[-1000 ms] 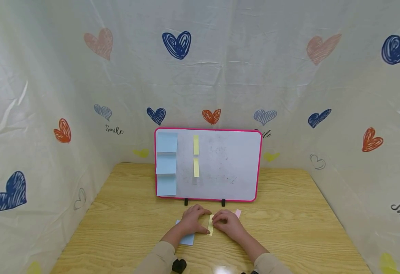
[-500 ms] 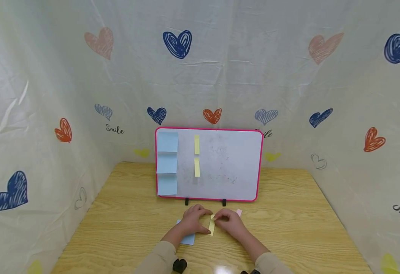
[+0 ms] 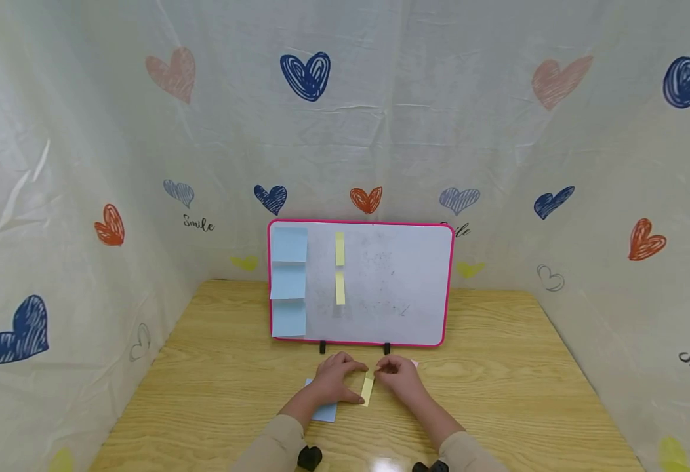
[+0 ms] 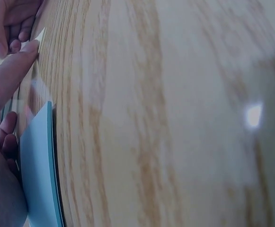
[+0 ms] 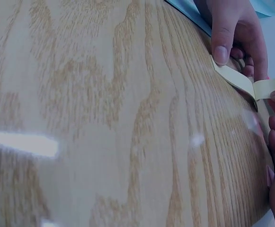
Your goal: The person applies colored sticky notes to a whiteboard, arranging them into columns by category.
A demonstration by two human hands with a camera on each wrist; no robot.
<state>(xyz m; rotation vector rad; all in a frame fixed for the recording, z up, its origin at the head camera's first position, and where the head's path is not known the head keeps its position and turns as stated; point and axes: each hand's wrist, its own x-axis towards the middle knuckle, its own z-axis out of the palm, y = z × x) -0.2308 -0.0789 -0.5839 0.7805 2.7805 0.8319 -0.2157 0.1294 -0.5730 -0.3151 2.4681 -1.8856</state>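
A narrow pad of yellow sticky notes (image 3: 366, 392) lies on the table between the two hands. My left hand (image 3: 334, 380) holds it, thumb on the near end and index finger at the far end. With thumb and finger, my right hand (image 3: 401, 379) pinches the top yellow sticky note (image 5: 268, 88), which bends up from the pad in the right wrist view. Under the left wrist lies a blue sticky note pad (image 3: 324, 412), its edge also visible in the left wrist view. A pink paper piece (image 3: 415, 363) shows behind the right hand, mostly covered.
A pink-framed whiteboard (image 3: 404, 282) stands behind the hands on black feet (image 3: 387, 349). Blue sticky notes (image 3: 288, 282) line its left side, and two yellow strips (image 3: 340, 249) hang right of them. A heart-printed curtain (image 3: 380, 131) surrounds the wooden table (image 3: 498, 380).
My right hand has drawn slightly right and away from the yellow pad, fingers pinched closer together. It now covers more of the pink piece. The left hand stays in place.
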